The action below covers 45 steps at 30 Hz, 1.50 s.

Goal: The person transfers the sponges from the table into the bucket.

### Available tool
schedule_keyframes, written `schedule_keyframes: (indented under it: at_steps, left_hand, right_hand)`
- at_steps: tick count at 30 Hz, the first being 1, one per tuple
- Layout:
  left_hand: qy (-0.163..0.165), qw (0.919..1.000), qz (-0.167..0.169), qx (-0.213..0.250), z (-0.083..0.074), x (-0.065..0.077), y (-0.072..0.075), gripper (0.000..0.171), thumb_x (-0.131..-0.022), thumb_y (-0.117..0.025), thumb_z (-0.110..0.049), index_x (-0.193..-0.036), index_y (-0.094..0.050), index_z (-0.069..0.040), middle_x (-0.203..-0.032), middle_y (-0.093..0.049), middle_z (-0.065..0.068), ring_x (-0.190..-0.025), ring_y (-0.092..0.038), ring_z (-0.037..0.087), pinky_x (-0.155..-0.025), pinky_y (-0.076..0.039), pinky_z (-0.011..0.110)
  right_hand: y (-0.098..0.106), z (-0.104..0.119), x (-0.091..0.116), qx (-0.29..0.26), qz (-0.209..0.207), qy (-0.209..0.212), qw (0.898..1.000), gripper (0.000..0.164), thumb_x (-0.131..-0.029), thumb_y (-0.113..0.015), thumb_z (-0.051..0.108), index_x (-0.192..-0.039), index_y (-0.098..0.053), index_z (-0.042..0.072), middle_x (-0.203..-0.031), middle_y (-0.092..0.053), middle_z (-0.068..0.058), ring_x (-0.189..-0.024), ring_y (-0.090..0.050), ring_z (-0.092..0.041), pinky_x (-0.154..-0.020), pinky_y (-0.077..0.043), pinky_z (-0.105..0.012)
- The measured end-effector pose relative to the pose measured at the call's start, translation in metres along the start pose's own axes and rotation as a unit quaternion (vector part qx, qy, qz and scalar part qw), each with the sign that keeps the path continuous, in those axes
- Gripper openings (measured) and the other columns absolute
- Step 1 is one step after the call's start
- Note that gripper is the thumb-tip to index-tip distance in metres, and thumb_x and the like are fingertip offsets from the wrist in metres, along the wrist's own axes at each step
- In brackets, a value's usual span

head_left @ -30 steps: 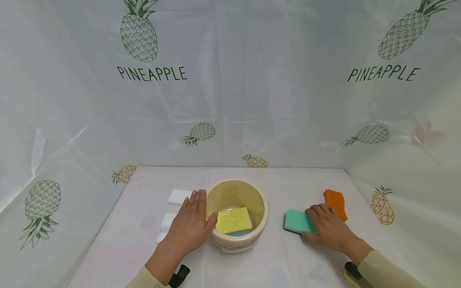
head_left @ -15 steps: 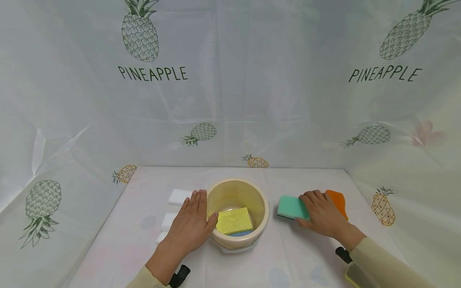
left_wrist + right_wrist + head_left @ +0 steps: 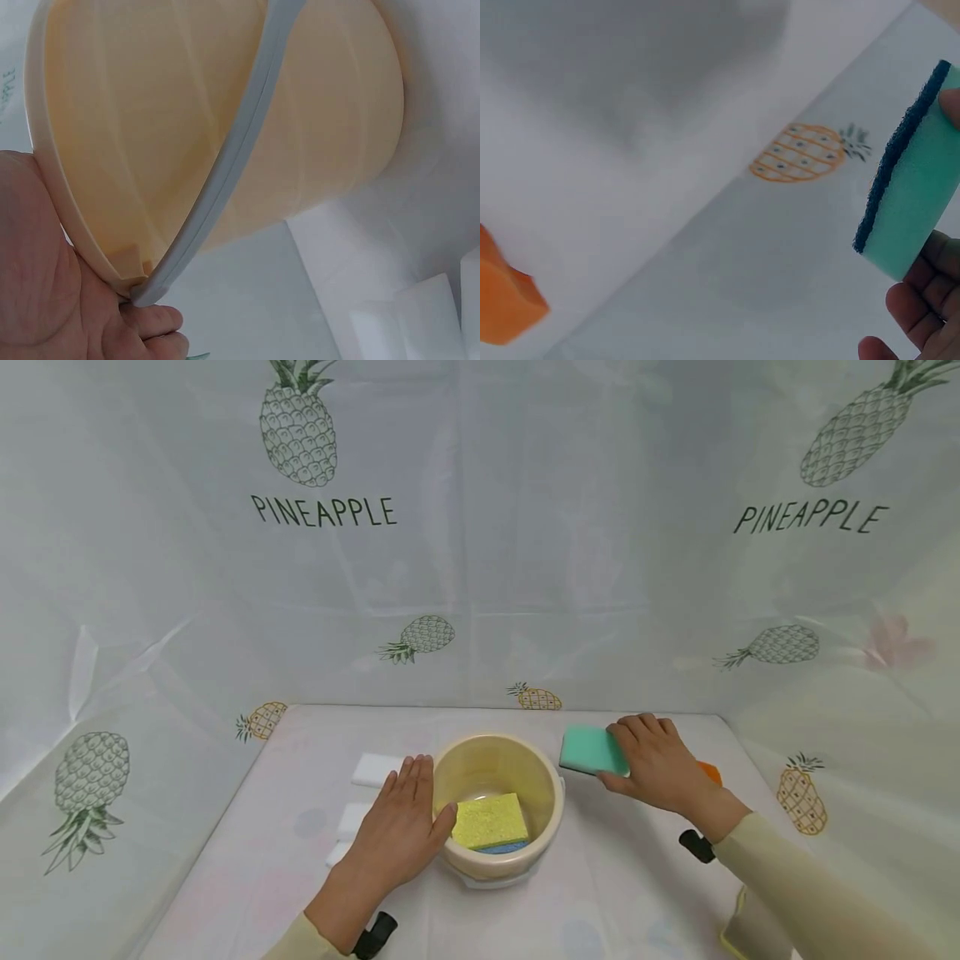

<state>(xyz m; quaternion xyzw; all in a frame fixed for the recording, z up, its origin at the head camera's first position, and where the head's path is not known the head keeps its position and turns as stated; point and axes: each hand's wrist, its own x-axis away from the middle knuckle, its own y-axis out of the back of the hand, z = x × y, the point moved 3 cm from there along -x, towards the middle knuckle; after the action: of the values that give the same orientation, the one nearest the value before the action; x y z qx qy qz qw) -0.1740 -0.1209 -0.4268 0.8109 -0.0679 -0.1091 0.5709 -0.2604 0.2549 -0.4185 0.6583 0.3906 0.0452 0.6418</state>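
My right hand (image 3: 660, 768) grips a green sponge (image 3: 592, 750) above the table, to the right of a cream bucket (image 3: 480, 766). The right wrist view shows the sponge's dark scouring layer (image 3: 904, 146), with fingers and thumb around its edges. My left hand (image 3: 397, 827) lies with straight fingers against the bucket's left rim, thumb over the edge. From the left wrist, the palm touches the rim beside the grey handle (image 3: 232, 165). Inside the bucket a yellow sponge (image 3: 490, 820) lies over a blue one (image 3: 504, 848).
An orange sponge (image 3: 506, 289) lies on the table at right, partly hidden by my right arm in the head view. White sponge blocks (image 3: 375, 769) sit left of the bucket, behind my left hand. Pineapple-printed sheeting (image 3: 540, 568) walls the table's back and sides.
My right hand has lifted the green sponge and carried it up and leftward, closer to the bucket, leaving the orange sponge behind. My left hand has stayed at the rim.
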Motion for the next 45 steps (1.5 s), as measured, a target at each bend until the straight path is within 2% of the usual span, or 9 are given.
schedule_keyframes:
  at_steps: [7,14,18,24,27,34,45]
  left_hand:
    - [-0.005,0.9999,-0.001,-0.009,0.0,0.001,0.001,0.079,-0.11,-0.047,-0.047,-0.162,-0.028,0.01,-0.168,-0.032,0.028,-0.16,-0.026,0.042,-0.129,-0.024,0.058]
    - [-0.007,0.9999,-0.004,-0.01,-0.001,0.001,0.002,0.079,-0.11,-0.047,-0.046,-0.162,-0.028,0.01,-0.168,-0.031,0.028,-0.16,-0.025,0.042,-0.129,-0.023,0.058]
    - [-0.007,0.9999,-0.005,-0.008,-0.001,0.0,0.002,0.079,-0.11,-0.047,-0.046,-0.162,-0.028,0.009,-0.168,-0.031,0.028,-0.16,-0.025,0.042,-0.13,-0.023,0.058]
    - [-0.011,0.9998,-0.009,-0.015,-0.001,-0.002,0.002,0.078,-0.109,-0.047,-0.046,-0.161,-0.029,0.01,-0.168,-0.033,0.027,-0.159,-0.027,0.042,-0.129,-0.025,0.057]
    - [-0.012,0.9997,-0.011,-0.017,0.0,-0.002,0.002,0.078,-0.109,-0.048,-0.045,-0.161,-0.03,0.01,-0.167,-0.035,0.028,-0.159,-0.028,0.042,-0.129,-0.025,0.057]
    - [-0.006,0.9997,0.003,-0.023,0.0,-0.001,0.001,0.079,-0.11,-0.045,-0.047,-0.162,-0.028,0.009,-0.168,-0.033,0.026,-0.16,-0.027,0.041,-0.129,-0.025,0.057]
    - [-0.009,0.9998,0.001,-0.016,0.0,0.0,0.0,0.078,-0.11,-0.046,-0.046,-0.162,-0.029,0.01,-0.168,-0.034,0.027,-0.159,-0.027,0.041,-0.129,-0.026,0.057]
  right_hand:
    - [0.028,0.01,-0.036,-0.012,-0.032,0.013,0.999,0.071,-0.078,-0.084,0.051,-0.123,-0.064,-0.002,-0.12,-0.064,-0.019,-0.109,-0.058,-0.039,-0.084,-0.049,-0.057]
    - [0.041,0.044,-0.067,-0.043,-0.028,0.024,0.998,0.071,-0.084,-0.08,0.054,-0.127,-0.063,0.001,-0.124,-0.063,-0.017,-0.112,-0.056,-0.037,-0.089,-0.048,-0.054]
    - [0.037,0.068,-0.077,-0.058,-0.007,0.041,0.997,0.073,-0.086,-0.077,0.058,-0.131,-0.062,0.003,-0.126,-0.063,-0.014,-0.115,-0.056,-0.033,-0.092,-0.047,-0.052]
    - [0.023,0.099,-0.083,-0.064,0.001,0.089,0.994,0.069,-0.087,-0.076,0.061,-0.127,-0.065,0.006,-0.123,-0.066,-0.008,-0.112,-0.056,-0.028,-0.089,-0.046,-0.047]
    - [0.016,0.11,-0.084,-0.07,0.025,0.1,0.992,0.068,-0.087,-0.076,0.062,-0.127,-0.066,0.008,-0.122,-0.066,-0.006,-0.111,-0.055,-0.026,-0.089,-0.045,-0.044]
    - [0.002,0.126,-0.087,-0.069,0.095,0.113,0.987,0.069,-0.087,-0.076,0.064,-0.13,-0.066,0.011,-0.121,-0.067,-0.002,-0.109,-0.053,-0.023,-0.09,-0.042,-0.041]
    - [-0.01,0.134,-0.089,-0.042,0.12,0.122,0.984,0.072,-0.083,-0.08,0.067,-0.129,-0.07,0.013,-0.12,-0.069,-0.001,-0.105,-0.052,-0.021,-0.086,-0.041,-0.039]
